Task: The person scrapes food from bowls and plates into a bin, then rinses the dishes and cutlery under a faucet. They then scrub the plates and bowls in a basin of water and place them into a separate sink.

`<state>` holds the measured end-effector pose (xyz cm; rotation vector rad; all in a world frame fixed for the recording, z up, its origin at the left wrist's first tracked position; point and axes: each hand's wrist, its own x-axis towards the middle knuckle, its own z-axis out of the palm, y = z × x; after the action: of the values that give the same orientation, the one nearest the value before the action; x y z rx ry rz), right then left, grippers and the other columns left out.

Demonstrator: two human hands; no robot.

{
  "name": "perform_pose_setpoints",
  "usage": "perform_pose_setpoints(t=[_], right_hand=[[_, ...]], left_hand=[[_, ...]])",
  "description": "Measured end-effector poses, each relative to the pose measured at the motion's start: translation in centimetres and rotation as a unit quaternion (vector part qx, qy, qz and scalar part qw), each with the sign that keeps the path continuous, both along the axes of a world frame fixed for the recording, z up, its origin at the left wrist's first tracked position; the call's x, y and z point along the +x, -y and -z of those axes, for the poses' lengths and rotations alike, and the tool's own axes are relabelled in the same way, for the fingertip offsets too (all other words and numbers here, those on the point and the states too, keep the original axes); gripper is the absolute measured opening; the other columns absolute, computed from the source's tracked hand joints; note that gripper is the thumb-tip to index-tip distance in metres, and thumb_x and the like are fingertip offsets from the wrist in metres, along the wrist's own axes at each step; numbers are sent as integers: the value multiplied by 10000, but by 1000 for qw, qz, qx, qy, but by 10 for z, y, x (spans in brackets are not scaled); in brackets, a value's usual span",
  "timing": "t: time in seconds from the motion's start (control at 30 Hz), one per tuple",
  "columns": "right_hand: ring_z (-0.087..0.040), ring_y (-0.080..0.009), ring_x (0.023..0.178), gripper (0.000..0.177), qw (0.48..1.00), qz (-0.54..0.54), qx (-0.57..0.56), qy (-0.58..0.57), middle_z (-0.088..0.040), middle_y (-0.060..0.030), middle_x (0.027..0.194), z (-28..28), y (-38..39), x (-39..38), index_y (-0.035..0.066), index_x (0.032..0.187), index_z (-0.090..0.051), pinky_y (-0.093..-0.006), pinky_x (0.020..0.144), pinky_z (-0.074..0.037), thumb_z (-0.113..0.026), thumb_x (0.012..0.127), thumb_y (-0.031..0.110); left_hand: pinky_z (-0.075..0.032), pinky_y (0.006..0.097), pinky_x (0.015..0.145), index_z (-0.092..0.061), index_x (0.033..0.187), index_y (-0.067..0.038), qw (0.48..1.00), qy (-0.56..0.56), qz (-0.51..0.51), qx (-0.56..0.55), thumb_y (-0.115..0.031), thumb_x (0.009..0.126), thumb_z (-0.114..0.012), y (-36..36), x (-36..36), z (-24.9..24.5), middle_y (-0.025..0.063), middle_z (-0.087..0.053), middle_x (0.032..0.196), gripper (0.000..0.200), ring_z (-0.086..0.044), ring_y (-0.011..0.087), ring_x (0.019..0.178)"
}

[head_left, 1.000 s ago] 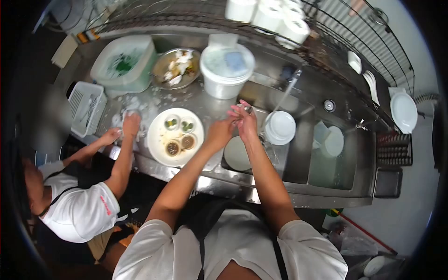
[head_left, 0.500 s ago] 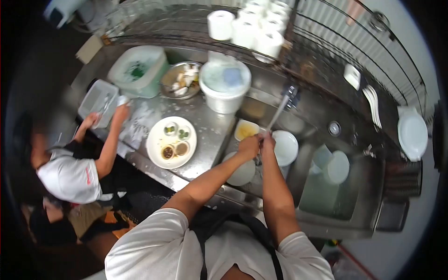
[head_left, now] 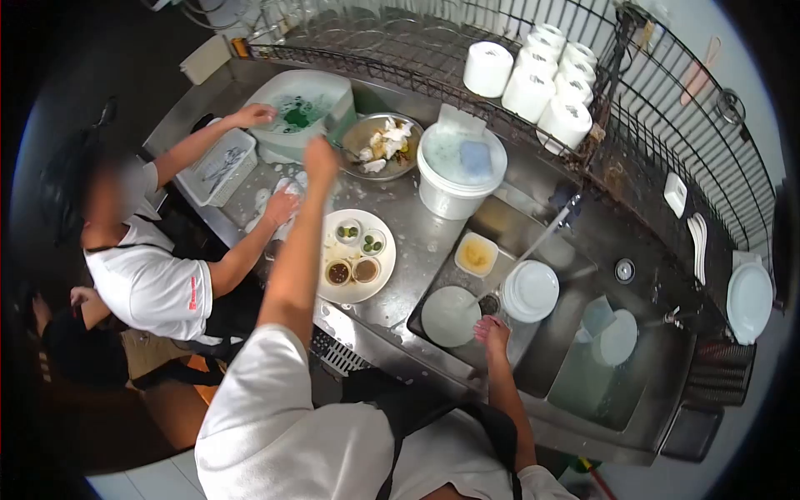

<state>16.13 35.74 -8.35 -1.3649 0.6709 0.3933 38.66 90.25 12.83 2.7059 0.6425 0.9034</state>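
Observation:
My left hand [head_left: 320, 163] is stretched far left, past the cream plate [head_left: 367, 289] with several small sauce and garnish cups. It is blurred by motion, and its fingers look closed around something thin and dark beside the steel bowl of scraps [head_left: 363, 168]. My right hand [head_left: 492, 332] hovers at the sink's near side with fingers curled in, and nothing shows in it. Close by are a round white dish [head_left: 451, 317], a stack of white plates [head_left: 531, 291] and a square dish with yellow residue [head_left: 477, 254]. Water runs from the tap [head_left: 557, 223].
A co-worker [head_left: 150, 275] stands at left, hands near a green-tinged tub [head_left: 304, 117] and a cutlery basket [head_left: 218, 169]. A soapy bucket [head_left: 461, 179] holds a blue sponge. Dishes soak in the right basin [head_left: 604, 383]. White cups [head_left: 527, 87] stand on the wire shelf.
My hands were together under the tap stream; the left has swung far left toward the scrap bowl, and the right has drawn back nearer me. The co-worker's hands have parted.

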Motion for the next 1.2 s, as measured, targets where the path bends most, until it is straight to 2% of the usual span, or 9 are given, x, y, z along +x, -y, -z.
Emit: perform_pose_setpoints(t=[0.1,0.2,0.33,0.47,0.57,0.63,0.87,1.07,1.2], right_hand=[[-694,-193,727,173,999,-16,1,47,-700,-97,937,-22,-13,-18,53,1070,-637,-296,566,-546,-592,962,181],[-694,-180,752,151,997,-20,-13,68,-701,-77,933,-54,-24,-25,60,1069,-644,-283,597,-538,-583,967,154],[-693,-163,773,149,995,-1,-22,102,-703,-65,937,-83,-39,-24,55,1069,-647,-268,634,-530,-568,978,143],[-697,-186,795,127,959,-73,-189,197,-704,-96,963,-77,-61,-15,46,1047,-657,-305,646,-541,-594,941,77],[-699,-259,831,185,861,-180,-295,373,-695,-120,1016,-127,-131,11,51,1058,-655,-363,704,-557,-647,875,72],[-680,-306,910,249,816,-264,-290,425,-680,-126,1065,-151,-183,35,71,1060,-661,-403,784,-557,-660,811,51],[-678,-297,1003,237,555,-479,-493,469,-689,-166,1064,-117,-324,109,51,1033,-692,-404,823,-555,-628,812,105],[-708,-287,928,174,566,-472,-492,463,-710,-159,984,-117,-341,99,85,979,-710,-394,777,-567,-631,825,101],[-698,-338,886,188,659,-481,-411,406,-702,-171,905,-120,-336,114,73,960,-674,-408,781,-573,-688,772,65]], left_hand=[[-521,514,698,-670,819,5,983,-26,14,182,-158,796,-583,-133,84,23,247,-663,817,186,-671,403,789],[-541,510,728,-720,792,20,980,-136,58,133,-206,794,-593,-183,121,18,252,-692,784,259,-692,422,797],[-540,513,747,-739,873,-43,998,-29,51,33,-283,844,-595,-70,50,-28,253,-698,858,282,-689,427,827],[-529,516,785,-741,997,-135,973,-185,133,12,-334,875,-649,-6,-44,31,212,-704,915,251,-676,417,874],[-503,457,925,-583,1344,-152,902,-335,255,-94,-421,720,-801,24,-120,43,275,-605,1209,714,-619,401,1106],[-498,449,941,-480,1437,-170,892,-291,336,-83,-429,657,-843,27,-142,71,259,-522,1327,899,-589,407,1151],[-519,443,849,-557,1295,-114,951,-175,227,-115,-259,654,-863,57,-166,78,160,-578,1152,725,-613,363,1023],[-493,427,850,-630,1159,-39,966,-67,248,24,-220,746,-797,58,-190,62,167,-619,1116,480,-611,349,928],[-494,439,813,-692,1015,-41,948,-131,289,22,-281,880,-667,53,-176,71,164,-643,956,277,-612,333,932]])
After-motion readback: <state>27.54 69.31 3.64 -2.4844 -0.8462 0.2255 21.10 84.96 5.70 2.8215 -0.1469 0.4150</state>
